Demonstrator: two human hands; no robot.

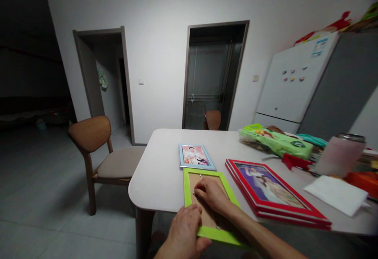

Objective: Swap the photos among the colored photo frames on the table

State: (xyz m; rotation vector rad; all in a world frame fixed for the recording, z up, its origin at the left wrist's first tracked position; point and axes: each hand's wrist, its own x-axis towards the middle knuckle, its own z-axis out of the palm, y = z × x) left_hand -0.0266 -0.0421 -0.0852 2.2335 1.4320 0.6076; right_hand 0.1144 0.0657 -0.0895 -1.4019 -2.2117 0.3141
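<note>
A lime-green picture frame (pixel 188 190) lies back side up at the table's near edge, its brown backing board (pixel 210 220) showing. My left hand (pixel 187 225) grips its near left corner, with the thumb on the near rim. Over the board, the fingers of my right hand (pixel 209 192) are pinched together at a small metal clip (pixel 194 193) by the left inner edge. Another metal clip (pixel 201 175) shows at the far inner edge. Just beyond lies a light-blue frame (pixel 197 156) with a portrait facing up. My right forearm hides part of the green frame.
Stacked red frames (pixel 274 188) with a photo on top lie on the white table (pixel 159 164) to the right. Behind them are a green wipes package (pixel 277 140), a pink bottle (pixel 339 154) and a folded white paper (pixel 336 194). A wooden chair (pixel 118 164) stands at the left.
</note>
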